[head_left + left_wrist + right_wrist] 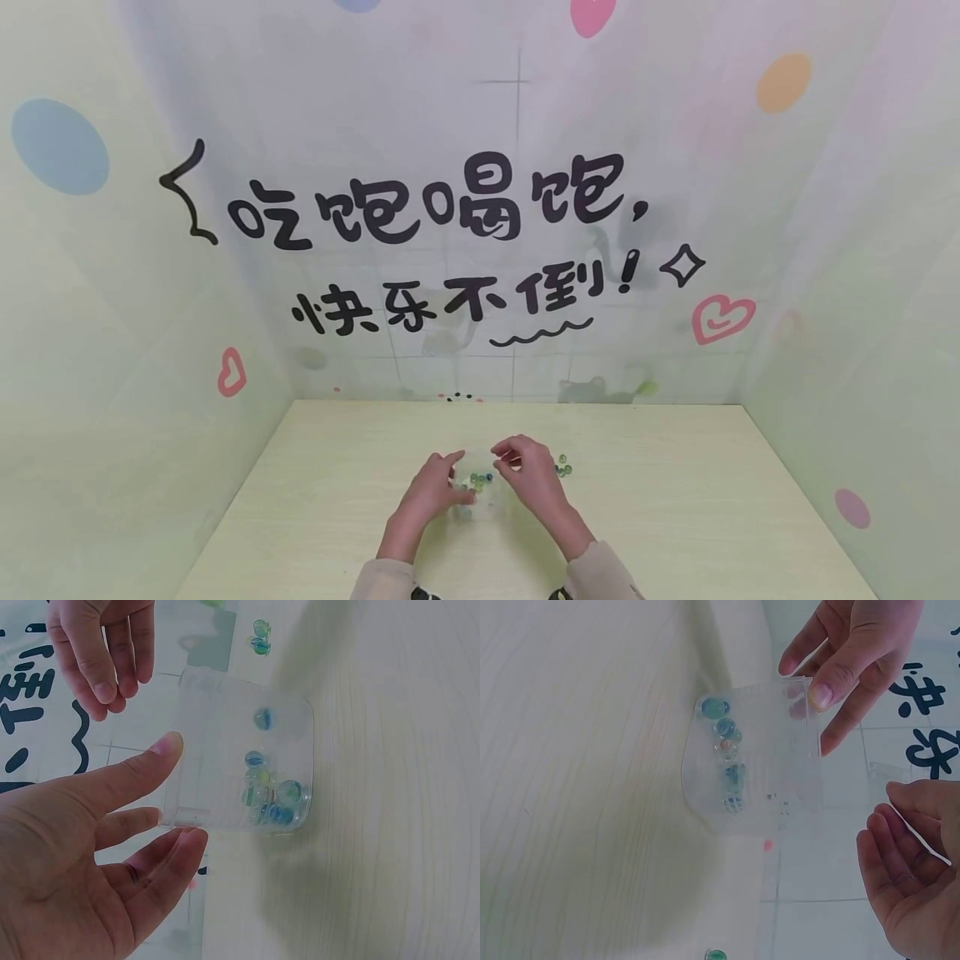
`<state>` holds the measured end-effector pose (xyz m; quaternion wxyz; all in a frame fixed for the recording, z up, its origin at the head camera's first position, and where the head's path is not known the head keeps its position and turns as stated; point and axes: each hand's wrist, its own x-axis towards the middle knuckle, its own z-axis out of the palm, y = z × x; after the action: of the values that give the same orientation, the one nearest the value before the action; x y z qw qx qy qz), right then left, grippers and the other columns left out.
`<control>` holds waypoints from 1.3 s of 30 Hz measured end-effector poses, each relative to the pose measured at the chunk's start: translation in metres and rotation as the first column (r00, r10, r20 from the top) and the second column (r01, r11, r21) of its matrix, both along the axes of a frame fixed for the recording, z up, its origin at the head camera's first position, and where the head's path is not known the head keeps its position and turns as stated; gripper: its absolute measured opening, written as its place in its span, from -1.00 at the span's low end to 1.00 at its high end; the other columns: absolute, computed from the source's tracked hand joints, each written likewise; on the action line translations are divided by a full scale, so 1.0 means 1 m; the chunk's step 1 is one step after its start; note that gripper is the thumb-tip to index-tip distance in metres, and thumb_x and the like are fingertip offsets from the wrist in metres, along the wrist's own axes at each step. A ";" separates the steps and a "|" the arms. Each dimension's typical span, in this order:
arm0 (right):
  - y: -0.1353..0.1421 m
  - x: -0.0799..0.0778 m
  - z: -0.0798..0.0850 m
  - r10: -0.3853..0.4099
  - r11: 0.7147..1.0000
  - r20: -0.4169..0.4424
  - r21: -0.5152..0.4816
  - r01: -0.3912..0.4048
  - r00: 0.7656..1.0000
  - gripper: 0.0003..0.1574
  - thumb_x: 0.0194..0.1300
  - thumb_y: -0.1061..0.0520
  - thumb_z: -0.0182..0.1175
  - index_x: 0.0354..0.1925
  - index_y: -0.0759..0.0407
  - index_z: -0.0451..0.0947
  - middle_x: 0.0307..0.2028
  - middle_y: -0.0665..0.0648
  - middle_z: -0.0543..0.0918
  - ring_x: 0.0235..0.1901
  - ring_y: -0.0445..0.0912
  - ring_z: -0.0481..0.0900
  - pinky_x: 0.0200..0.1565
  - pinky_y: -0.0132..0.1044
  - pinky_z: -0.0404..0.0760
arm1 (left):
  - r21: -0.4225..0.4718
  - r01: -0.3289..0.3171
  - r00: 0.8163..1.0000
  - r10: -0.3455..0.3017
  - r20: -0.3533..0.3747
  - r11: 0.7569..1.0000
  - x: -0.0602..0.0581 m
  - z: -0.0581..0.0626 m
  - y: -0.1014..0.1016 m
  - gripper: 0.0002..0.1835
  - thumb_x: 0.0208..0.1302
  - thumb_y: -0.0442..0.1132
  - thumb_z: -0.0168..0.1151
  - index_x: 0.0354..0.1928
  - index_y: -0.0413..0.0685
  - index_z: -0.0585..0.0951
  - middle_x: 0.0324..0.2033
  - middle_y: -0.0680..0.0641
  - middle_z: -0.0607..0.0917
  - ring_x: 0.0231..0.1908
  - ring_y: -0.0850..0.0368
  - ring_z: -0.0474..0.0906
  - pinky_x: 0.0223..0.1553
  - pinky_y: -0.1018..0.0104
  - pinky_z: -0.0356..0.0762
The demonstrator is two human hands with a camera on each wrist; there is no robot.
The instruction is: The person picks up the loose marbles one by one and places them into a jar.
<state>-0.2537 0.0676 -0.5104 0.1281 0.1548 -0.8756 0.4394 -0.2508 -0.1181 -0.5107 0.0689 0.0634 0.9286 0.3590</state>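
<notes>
A clear plastic container stands on the table with several glass marbles with blue and green swirls gathered inside near its base. My left hand grips it near the rim, thumb on one side and fingers on the other. One marble shows apart from the cluster, within the container's outline. Just beyond the rim, my right hand hovers with loosely bent fingers, and nothing shows between them. Several more marbles lie on the table to the right, partly behind the right hand in the head view.
The pale wood-grain table is enclosed by a printed backdrop at the back and both sides. Large black lettering, hearts and coloured dots cover it. Light sleeves reach in from the front edge.
</notes>
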 end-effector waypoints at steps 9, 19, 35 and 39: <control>0.006 0.001 -0.003 -0.028 0.999 0.008 0.021 0.028 1.000 -0.85 0.22 0.31 0.35 -0.20 0.21 0.69 -0.24 0.12 0.74 -0.26 -0.08 0.70 -0.23 -0.42 0.69 | -0.006 0.014 1.000 -0.014 -0.023 1.000 0.001 0.000 -0.001 -0.20 0.05 -0.23 0.54 0.35 -0.26 0.43 -0.16 -0.18 0.52 -0.29 0.09 0.43 -0.27 0.21 0.48; 0.014 0.002 -0.003 -0.047 0.999 -0.004 0.011 0.047 0.999 -0.86 0.21 0.31 0.36 -0.22 0.23 0.69 -0.26 0.14 0.74 -0.28 -0.07 0.71 -0.24 -0.41 0.70 | 0.014 0.015 1.000 -0.015 -0.018 1.000 0.002 0.000 -0.002 -0.19 0.04 -0.24 0.55 0.35 -0.26 0.43 -0.14 -0.20 0.52 -0.28 0.08 0.43 -0.26 0.20 0.48; 0.030 0.004 -0.004 -0.094 0.995 0.042 -0.035 0.096 0.995 -0.79 0.19 0.34 0.35 -0.15 0.29 0.67 -0.26 0.17 0.74 -0.27 -0.03 0.70 -0.24 -0.39 0.70 | 0.008 0.017 1.000 -0.016 -0.020 1.000 0.002 -0.001 -0.001 -0.18 0.03 -0.26 0.55 0.35 -0.29 0.42 -0.16 -0.19 0.52 -0.29 0.09 0.43 -0.25 0.19 0.50; 0.035 0.002 -0.006 -0.115 0.993 0.061 -0.032 0.117 0.992 -0.78 0.20 0.33 0.35 -0.13 0.28 0.67 -0.26 0.17 0.73 -0.26 -0.05 0.69 -0.23 -0.37 0.70 | 0.008 0.020 1.000 -0.020 -0.020 1.000 0.001 -0.001 -0.001 -0.18 0.02 -0.26 0.55 0.35 -0.29 0.42 -0.17 -0.17 0.51 -0.28 0.09 0.43 -0.25 0.19 0.50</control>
<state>-0.2517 0.1027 -0.5159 0.1301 0.0884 -0.8786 0.4510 -0.2494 -0.1193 -0.5115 0.0632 0.0764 0.9272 0.3612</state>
